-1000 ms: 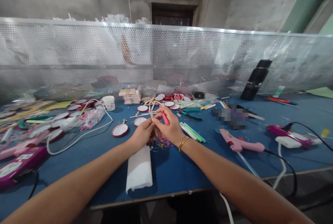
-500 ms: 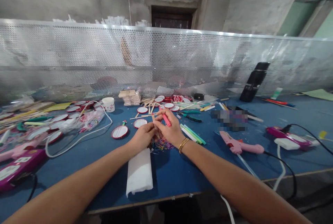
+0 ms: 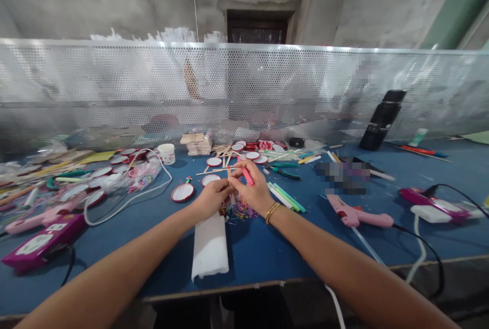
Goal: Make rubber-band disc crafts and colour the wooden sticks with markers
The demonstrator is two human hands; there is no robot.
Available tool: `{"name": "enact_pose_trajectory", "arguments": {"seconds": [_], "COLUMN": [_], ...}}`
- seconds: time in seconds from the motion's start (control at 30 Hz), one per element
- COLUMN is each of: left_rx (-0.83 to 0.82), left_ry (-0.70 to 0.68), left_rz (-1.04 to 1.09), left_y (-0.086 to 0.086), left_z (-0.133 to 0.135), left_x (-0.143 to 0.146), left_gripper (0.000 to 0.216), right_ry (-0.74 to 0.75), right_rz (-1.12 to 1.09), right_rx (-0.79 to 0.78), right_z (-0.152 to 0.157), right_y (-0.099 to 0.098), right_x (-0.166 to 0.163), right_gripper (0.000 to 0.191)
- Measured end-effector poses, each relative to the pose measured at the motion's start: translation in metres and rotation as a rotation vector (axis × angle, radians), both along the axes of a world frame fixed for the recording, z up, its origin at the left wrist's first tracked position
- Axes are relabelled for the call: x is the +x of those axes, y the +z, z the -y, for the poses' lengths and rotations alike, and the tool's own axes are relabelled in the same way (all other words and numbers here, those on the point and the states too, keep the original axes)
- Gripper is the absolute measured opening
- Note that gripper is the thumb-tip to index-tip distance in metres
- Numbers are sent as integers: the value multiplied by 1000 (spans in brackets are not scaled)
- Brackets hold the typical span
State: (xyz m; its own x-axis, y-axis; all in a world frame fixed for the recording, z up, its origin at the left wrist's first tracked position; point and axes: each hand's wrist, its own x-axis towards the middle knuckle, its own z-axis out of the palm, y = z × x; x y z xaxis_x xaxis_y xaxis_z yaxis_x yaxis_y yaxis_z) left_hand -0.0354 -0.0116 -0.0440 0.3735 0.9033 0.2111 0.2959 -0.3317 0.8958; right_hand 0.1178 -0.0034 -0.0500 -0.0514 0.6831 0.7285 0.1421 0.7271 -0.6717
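Observation:
My left hand (image 3: 212, 198) is closed, with its fingers pinching a wooden craft stick (image 3: 229, 171) that stands up and shows red at its top. My right hand (image 3: 252, 190) is closed round a pink marker (image 3: 246, 174), and its fingertips meet the left hand's at the stick. The marker's tip is too small to make out. Under and behind the hands lies a tangle of coloured loops (image 3: 244, 210). Nearer me, below the left hand, is a folded white cloth or tissue (image 3: 210, 250).
Round red-rimmed discs (image 3: 182, 192), loose craft sticks (image 3: 217, 170) and a paper cup (image 3: 166, 154) lie beyond. Right are green and white pens (image 3: 286, 197), pliers (image 3: 284, 172), a pink glue gun (image 3: 359, 216) and a black bottle (image 3: 382, 121). A purple device (image 3: 48, 241) lies left.
The view has turned slightly left, so the scene sits farther right in the picture. Both hands keep nearly the same pose and hold the same things.

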Motion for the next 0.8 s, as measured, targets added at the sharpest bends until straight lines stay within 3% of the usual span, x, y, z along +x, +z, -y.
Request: {"name": "enact_pose_trajectory", "arguments": {"seconds": [0.13, 0.37, 0.67, 0.8], "left_rx": [-148, -99, -116, -122], "left_ry": [41, 119, 73, 78], "left_rz": [143, 205, 171, 197], "left_y": [-5, -3, -5, -3], "left_z": [1, 8, 16, 16], "left_x": [4, 1, 3, 2], "left_gripper": [40, 44, 42, 42], "right_ry": [-44, -35, -187, -226], "right_rz": [-26, -74, 43, 94], "right_rx": [-9, 101, 169, 220], "right_z": [3, 14, 18, 19], "right_y": [-1, 8, 8, 8], "right_x": [-1, 0, 3, 4], "right_gripper": [18, 32, 4, 3]}}
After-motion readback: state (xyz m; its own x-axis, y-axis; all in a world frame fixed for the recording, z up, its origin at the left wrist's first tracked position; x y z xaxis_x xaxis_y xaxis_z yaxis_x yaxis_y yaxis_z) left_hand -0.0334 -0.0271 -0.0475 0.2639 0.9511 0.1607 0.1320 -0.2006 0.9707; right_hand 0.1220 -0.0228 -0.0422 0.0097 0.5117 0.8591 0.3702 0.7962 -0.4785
